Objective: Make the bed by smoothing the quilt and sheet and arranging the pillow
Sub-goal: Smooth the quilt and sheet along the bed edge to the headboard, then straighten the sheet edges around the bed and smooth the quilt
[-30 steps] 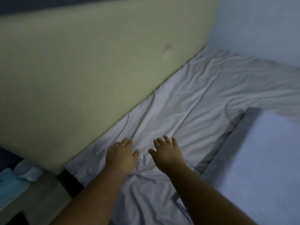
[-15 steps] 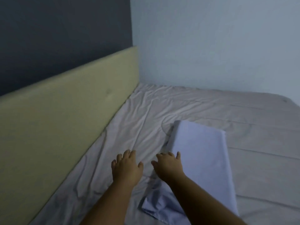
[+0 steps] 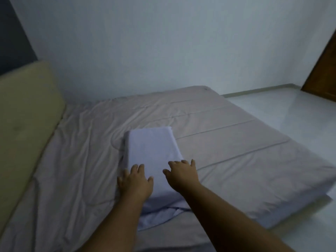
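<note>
A pale lilac pillow (image 3: 151, 148) lies in the middle of the bed, long side running away from me. The grey-pink sheet (image 3: 227, 142) covers the mattress; it is wrinkled on the left and flatter on the right. My left hand (image 3: 135, 180) is over the pillow's near left corner, palm down, fingers spread. My right hand (image 3: 182, 173) is over the near right edge, fingers apart as well. Neither hand grips anything. The pillowcase's loose end (image 3: 160, 215) bunches below my wrists. I see no quilt.
A padded cream headboard (image 3: 27, 110) runs along the left side. A pale wall (image 3: 145, 42) stands behind the bed. Light floor (image 3: 291, 110) lies to the right, with a brown wooden door (image 3: 323, 70) at the far right.
The view has swung right, away from the headboard. Both hands moved from the wrinkled sheet next to the headboard onto the near end of the pillow.
</note>
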